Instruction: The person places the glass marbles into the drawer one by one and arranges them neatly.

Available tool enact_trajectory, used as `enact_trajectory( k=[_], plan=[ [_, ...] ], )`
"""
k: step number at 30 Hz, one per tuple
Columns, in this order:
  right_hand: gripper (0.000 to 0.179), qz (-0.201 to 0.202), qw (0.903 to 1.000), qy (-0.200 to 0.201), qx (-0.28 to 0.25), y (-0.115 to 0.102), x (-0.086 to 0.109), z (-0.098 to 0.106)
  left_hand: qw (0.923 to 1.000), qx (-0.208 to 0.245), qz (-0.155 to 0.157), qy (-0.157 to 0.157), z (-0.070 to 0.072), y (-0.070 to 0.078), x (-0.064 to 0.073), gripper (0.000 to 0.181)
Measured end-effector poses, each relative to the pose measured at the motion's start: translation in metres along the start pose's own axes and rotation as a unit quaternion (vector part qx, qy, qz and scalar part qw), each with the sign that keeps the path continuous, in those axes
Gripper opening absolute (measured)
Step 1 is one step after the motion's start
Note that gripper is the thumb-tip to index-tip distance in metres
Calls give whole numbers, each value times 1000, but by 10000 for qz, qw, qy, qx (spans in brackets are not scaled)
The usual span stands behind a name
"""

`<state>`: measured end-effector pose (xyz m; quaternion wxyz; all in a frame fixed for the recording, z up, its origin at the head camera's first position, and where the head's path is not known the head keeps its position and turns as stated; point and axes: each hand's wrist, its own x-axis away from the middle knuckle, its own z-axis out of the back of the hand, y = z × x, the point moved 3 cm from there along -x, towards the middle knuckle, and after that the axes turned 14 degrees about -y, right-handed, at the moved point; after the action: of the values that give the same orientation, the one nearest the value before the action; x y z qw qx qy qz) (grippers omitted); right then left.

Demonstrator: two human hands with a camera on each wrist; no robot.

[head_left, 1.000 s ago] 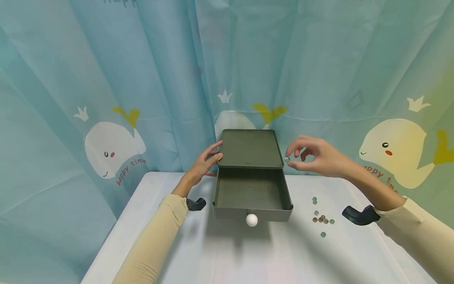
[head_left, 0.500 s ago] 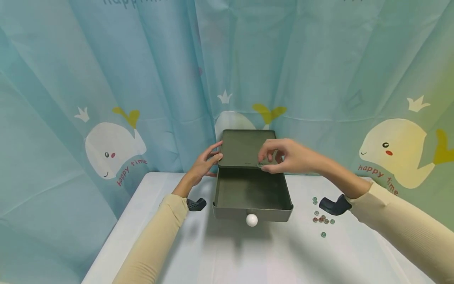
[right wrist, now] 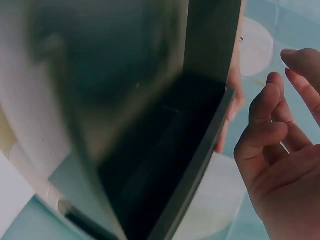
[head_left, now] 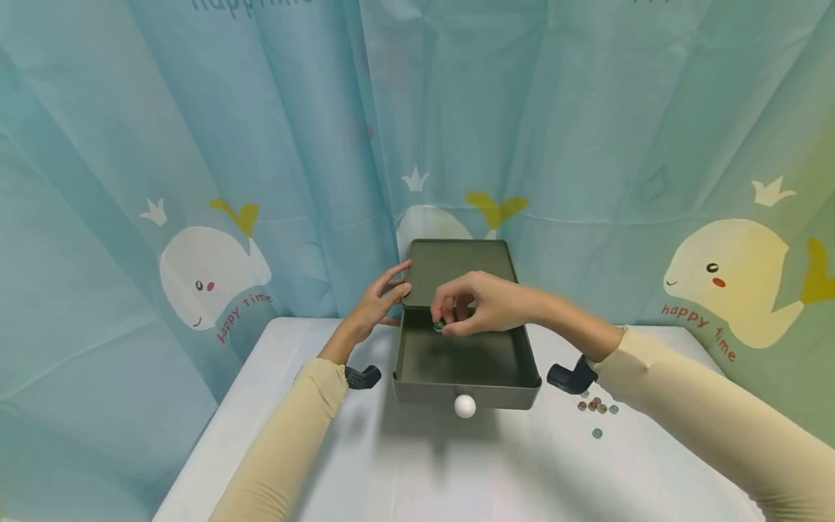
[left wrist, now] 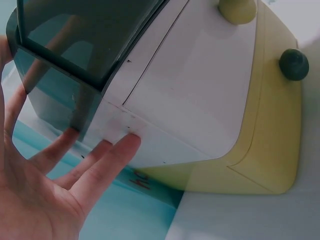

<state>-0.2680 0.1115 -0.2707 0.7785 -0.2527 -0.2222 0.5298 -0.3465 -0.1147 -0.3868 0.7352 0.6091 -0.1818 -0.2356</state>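
My right hand (head_left: 489, 303) pinches a small glassy marble (head_left: 439, 327) between thumb and forefinger, above the back part of a pulled-out dark green drawer (head_left: 424, 392). The drawer has a white round knob (head_left: 464, 406) and belongs to a small drawer cabinet (head_left: 450, 264). Against the cabinet's left side rests my left hand (head_left: 380, 301). In the left wrist view, this hand (left wrist: 50, 195) has its fingers spread along the green and white side. The right wrist view has the right hand (right wrist: 285, 170) beside the drawer wall (right wrist: 195, 160); the marble cannot be made out there.
Several loose marbles (head_left: 596, 406) lie on the white table (head_left: 541, 471) to the right, partly behind the right sleeve (head_left: 685, 384). A white drawer (left wrist: 195, 85) and a yellow drawer (left wrist: 275, 125) sit below. A blue curtain (head_left: 313, 145) hangs close behind the cabinet.
The right hand has carried the marble leftward from beside the cabinet, across its front top edge, and down over the drawer. The left hand stays in place.
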Motion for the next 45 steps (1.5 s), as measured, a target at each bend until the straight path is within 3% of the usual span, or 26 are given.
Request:
enact_trajectory(
  k=[10, 23, 39, 45],
  plan=[
    [12, 65, 9993, -371, -44, 5, -21, -12, 10000, -47, -41, -44, -1, 1, 1, 58],
    [10, 27, 9972, -741, 18, 9, -35, -14, 10000, -32, -46, -49, -2, 3, 2, 58],
    [10, 20, 9966, -822, -17, 9, -40, -13, 10000, -53, -79, -18, -1, 3, 3, 59],
    [28, -142, 9972, -736, 1, 9, -41, -14, 10000, 0, -74, -36, -1, 3, 3, 59]
  ],
)
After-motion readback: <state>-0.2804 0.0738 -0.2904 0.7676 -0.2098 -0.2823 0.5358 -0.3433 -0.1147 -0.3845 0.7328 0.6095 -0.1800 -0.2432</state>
